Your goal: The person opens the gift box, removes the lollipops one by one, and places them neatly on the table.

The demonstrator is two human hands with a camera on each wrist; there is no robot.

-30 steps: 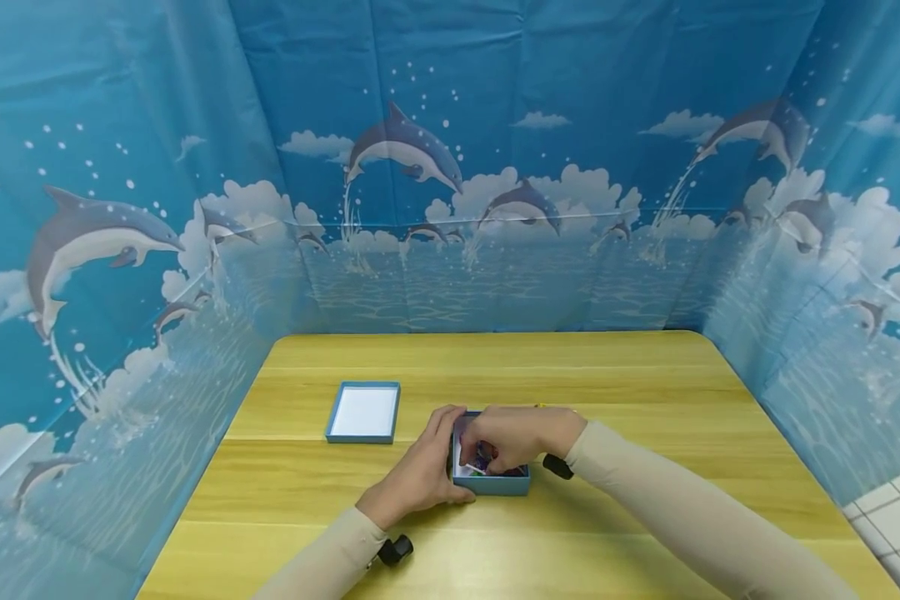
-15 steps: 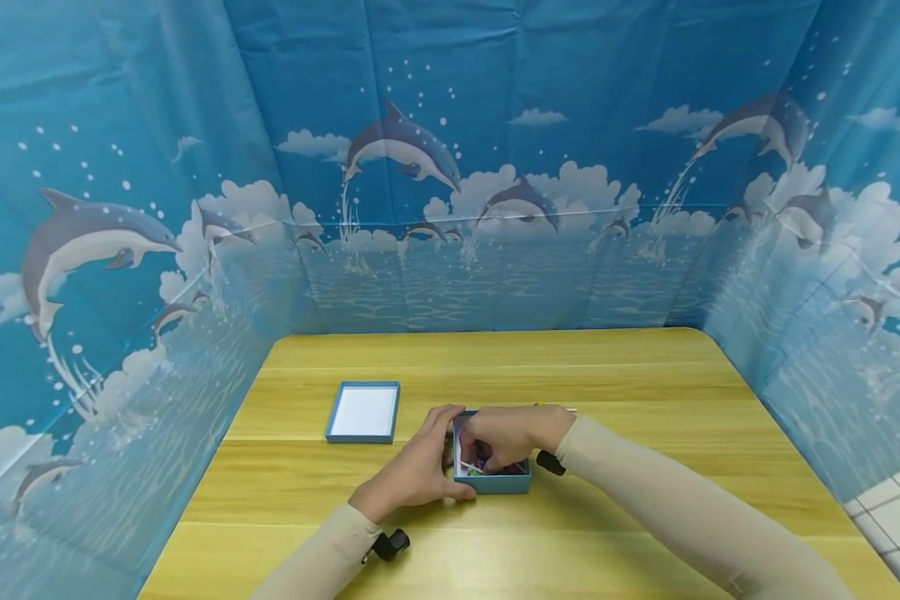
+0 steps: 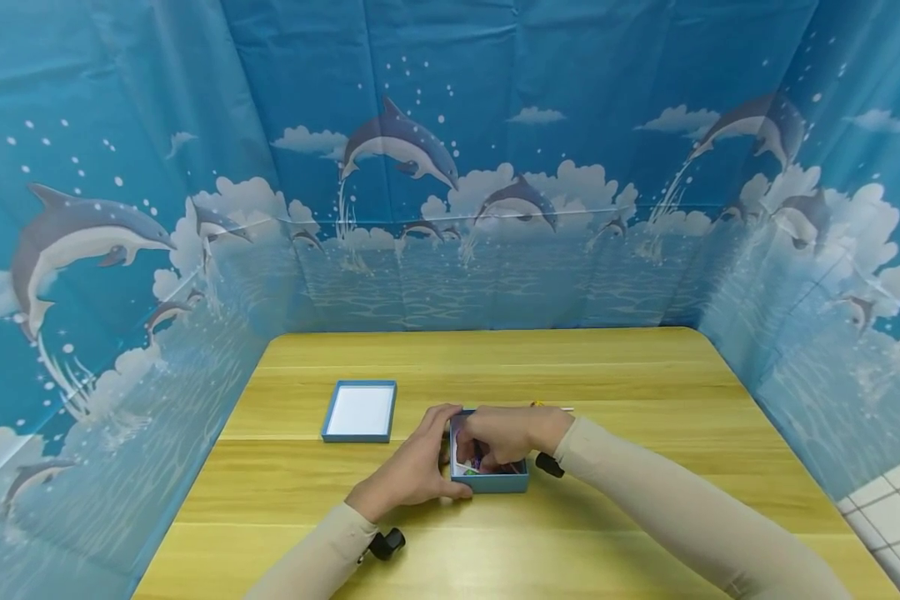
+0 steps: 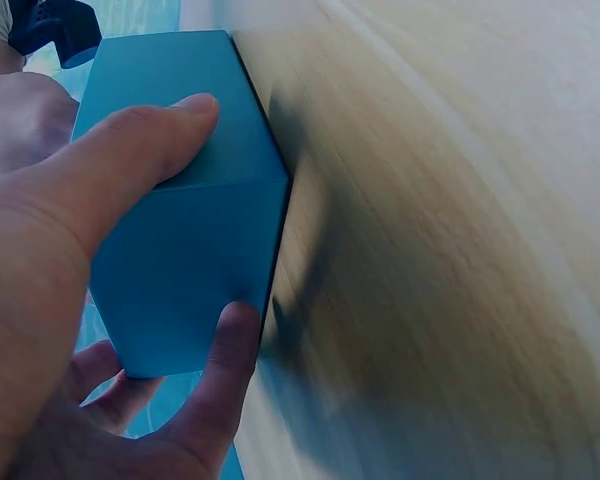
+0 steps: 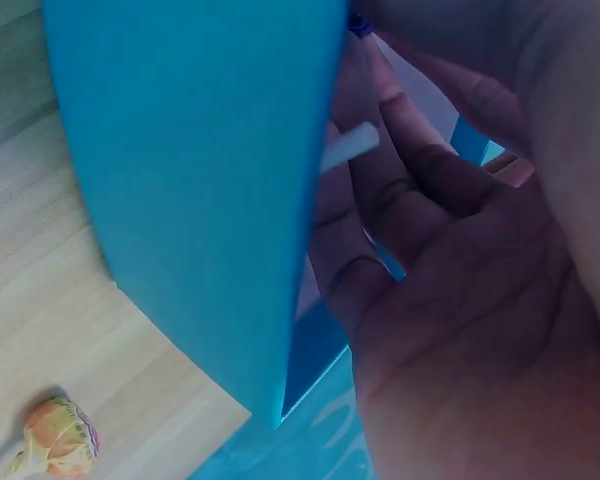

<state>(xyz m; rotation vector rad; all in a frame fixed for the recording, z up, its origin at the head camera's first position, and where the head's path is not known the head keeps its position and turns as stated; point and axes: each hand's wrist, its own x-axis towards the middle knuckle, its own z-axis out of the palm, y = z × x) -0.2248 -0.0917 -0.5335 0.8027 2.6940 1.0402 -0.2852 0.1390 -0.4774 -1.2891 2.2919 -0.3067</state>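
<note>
A small blue open-topped box [image 3: 498, 483] stands on the table. My left hand [image 3: 411, 472] grips it from the left. In the left wrist view the thumb lies along one face of the box [image 4: 185, 265] and the fingers wrap onto the adjoining sides. My right hand [image 3: 504, 435] reaches down into the box with bent fingers, over small colourful wrapped pieces. The right wrist view has a short white stick [image 5: 350, 148] by the fingers, and a purple scrap [image 5: 360, 26] shows near the rim. I cannot tell whether the right fingers pinch anything, since the box wall hides the fingertips.
A shallow blue lid [image 3: 358, 412] with a white inside lies upturned to the left. Behind my right wrist, a yellow-wrapped lollipop [image 5: 62, 437] rests on the wooden table [image 3: 607, 367]. A dolphin-print curtain [image 3: 450, 275] encloses the table's back and sides.
The left hand keeps its grip on the box. The right hand stays inside, its fingers shifting slightly among the contents and its forearm drawing a little left. The view drifts slightly.
</note>
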